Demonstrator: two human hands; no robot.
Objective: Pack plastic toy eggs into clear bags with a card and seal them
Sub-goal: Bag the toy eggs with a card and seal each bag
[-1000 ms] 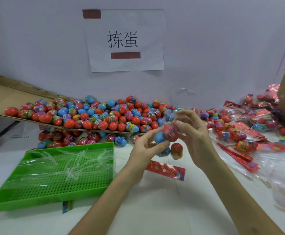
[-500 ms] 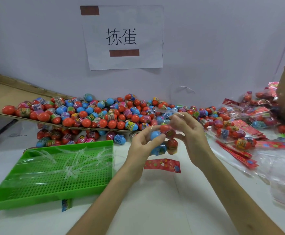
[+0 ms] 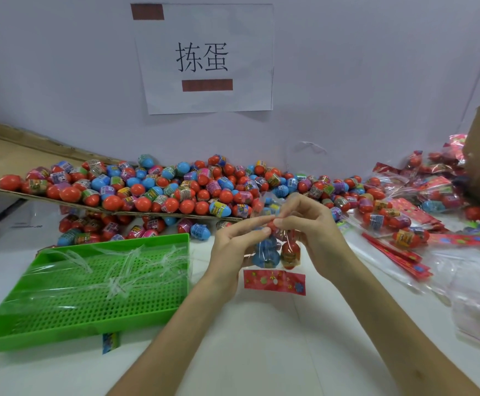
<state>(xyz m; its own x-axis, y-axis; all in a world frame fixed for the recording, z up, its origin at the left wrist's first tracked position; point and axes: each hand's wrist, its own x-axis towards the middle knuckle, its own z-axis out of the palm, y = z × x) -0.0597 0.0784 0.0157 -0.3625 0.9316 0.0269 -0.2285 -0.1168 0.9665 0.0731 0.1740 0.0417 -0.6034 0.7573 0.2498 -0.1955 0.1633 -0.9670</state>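
Light's soft and even, cool white from overhead, so my forearms (image 3: 173, 338) only drop faint shadows on the worktop (image 3: 261, 352). The wide lens bows the wall sign (image 3: 204, 58) at 12 o'clock and stretches the edges at 3 and 9. Film over the green tray (image 3: 61, 332) at 8 o'clock glints white, and so does the clear bag (image 3: 273, 247) I'm pinching. My fingers (image 3: 250, 224) look a bit soft, and the loose bags (image 3: 478, 295) at 4 o'clock smear.

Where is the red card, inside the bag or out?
Out. The card lies flat on the table, outside the bag that the left hand and right hand hold.
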